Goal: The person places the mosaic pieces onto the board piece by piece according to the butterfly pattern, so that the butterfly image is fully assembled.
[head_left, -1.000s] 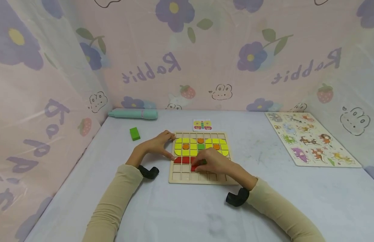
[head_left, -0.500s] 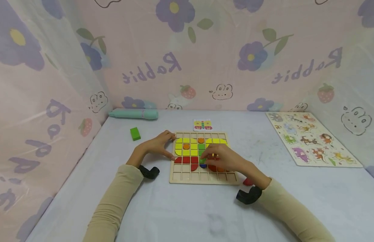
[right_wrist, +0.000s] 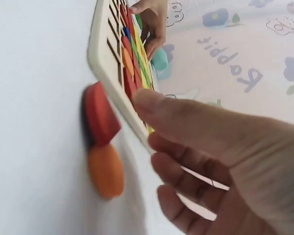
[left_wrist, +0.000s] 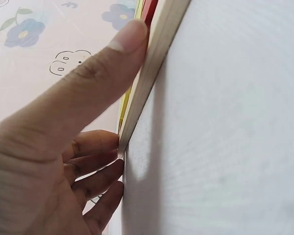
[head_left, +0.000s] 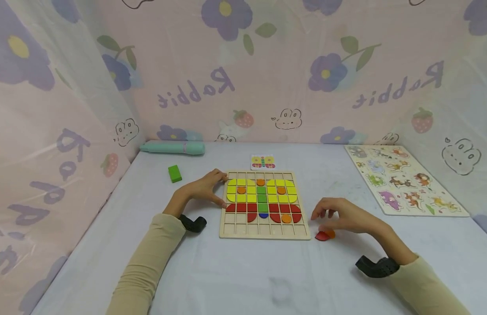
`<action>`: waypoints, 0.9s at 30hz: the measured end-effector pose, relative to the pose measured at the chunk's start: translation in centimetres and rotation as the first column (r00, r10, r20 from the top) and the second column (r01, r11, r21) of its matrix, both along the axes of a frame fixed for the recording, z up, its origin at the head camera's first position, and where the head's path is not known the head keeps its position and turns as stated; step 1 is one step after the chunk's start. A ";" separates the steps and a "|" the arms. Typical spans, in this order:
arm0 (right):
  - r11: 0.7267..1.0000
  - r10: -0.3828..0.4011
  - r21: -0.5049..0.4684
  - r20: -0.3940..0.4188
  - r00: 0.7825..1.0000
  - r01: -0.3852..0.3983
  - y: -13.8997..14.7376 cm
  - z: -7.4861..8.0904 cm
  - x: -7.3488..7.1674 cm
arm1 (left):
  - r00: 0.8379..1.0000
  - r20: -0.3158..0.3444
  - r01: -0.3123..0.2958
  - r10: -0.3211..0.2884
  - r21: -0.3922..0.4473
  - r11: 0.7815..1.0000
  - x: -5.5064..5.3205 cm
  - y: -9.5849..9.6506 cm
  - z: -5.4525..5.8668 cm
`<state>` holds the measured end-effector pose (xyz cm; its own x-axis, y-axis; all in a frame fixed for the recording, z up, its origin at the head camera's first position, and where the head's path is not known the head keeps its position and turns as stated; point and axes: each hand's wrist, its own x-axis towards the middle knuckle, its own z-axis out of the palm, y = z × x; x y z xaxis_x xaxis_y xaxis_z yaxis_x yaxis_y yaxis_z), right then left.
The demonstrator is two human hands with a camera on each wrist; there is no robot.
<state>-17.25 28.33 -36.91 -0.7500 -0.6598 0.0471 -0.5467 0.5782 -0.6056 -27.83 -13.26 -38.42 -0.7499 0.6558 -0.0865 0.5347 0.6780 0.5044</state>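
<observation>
A wooden grid board (head_left: 243,229) holds yellow, red, green, orange and blue tiles in a butterfly-like pattern. Green tiles (head_left: 262,198) run down its middle column above a blue tile (head_left: 263,215). My left hand (head_left: 204,188) rests at the board's left edge. In the left wrist view its thumb (left_wrist: 130,36) lies on the rim, with fingertips along the side. To the right of the board, my right hand (head_left: 343,215) hovers with relaxed fingers and nothing in them. Below it lie a loose red tile (right_wrist: 102,115) with a curved side and a round orange tile (right_wrist: 106,171), side by side.
Behind the board lies a small pattern card (head_left: 262,162). A green block (head_left: 174,173) sits at the left, with a teal tube-shaped object (head_left: 174,148) at the back left. An animal puzzle board (head_left: 405,181) lies at the right on the white cloth.
My right hand has set a green tile in the middle column, let go and moved right, off the board to the loose tiles. The left hand stays at the board's edge.
</observation>
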 end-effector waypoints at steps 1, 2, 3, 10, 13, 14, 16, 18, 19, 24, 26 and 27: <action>1.000 0.010 0.007 0.014 1.000 -0.010 0.4 -0.2 0.3 | 1.000 -0.002 0.001 -0.001 0.000 1.000 0.0 0.0 0.0; 1.000 0.018 0.013 0.028 0.999 -0.019 0.6 -0.3 0.5 | 1.000 -0.002 0.002 -0.002 0.000 1.000 0.0 0.0 -0.1; 0.999 0.027 0.017 0.035 0.999 -0.027 0.9 -0.5 0.8 | 1.000 -0.003 0.002 -0.002 -0.002 1.000 0.0 0.0 -0.1; 0.998 0.063 0.021 0.016 0.998 -0.064 2.0 -1.2 1.5 | 1.000 -0.003 -0.005 0.005 -0.010 1.000 -0.1 0.0 -0.3; 0.997 0.080 0.013 0.007 0.997 -0.080 2.3 -1.2 1.6 | 1.000 0.003 -0.008 0.008 -0.006 1.000 -0.1 0.0 -0.2; 0.997 0.081 0.012 0.009 0.997 -0.082 2.3 -1.1 1.6 | 1.000 0.005 -0.010 0.010 -0.006 1.000 0.0 0.1 -0.2; 0.997 0.078 0.014 0.021 0.997 -0.078 2.4 -1.0 1.6 | 1.000 0.007 -0.012 0.012 -0.007 1.000 0.0 0.1 -0.2; 0.998 0.064 0.025 0.027 0.998 -0.065 2.5 -0.8 1.6 | 1.000 0.005 -0.011 0.011 -0.009 1.000 0.0 0.1 -0.2; 0.998 0.053 0.031 0.026 0.998 -0.053 2.5 -0.7 1.5 | 1.000 0.004 -0.009 0.009 -0.006 1.000 0.0 0.1 -0.2; 1.000 0.005 0.025 -0.079 0.997 -0.003 2.0 -0.6 0.9 | 1.000 -0.007 -0.002 0.002 -0.003 1.000 0.0 0.0 -0.1; 1.000 -0.005 0.003 -0.134 0.991 0.005 1.1 -0.7 0.4 | 1.000 -0.008 -0.001 0.001 -0.004 1.000 -0.1 0.0 -0.1; 1.000 -0.006 -0.008 -0.156 0.988 0.005 0.4 -0.7 0.1 | 1.000 -0.008 0.000 0.000 -0.004 1.000 -0.1 0.0 -0.1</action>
<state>-17.18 28.73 -37.57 -0.7367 -0.6549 0.1684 -0.6315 0.5773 -0.5177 -27.90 -13.23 -38.56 -0.7507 0.6554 -0.0832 0.5386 0.6800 0.4975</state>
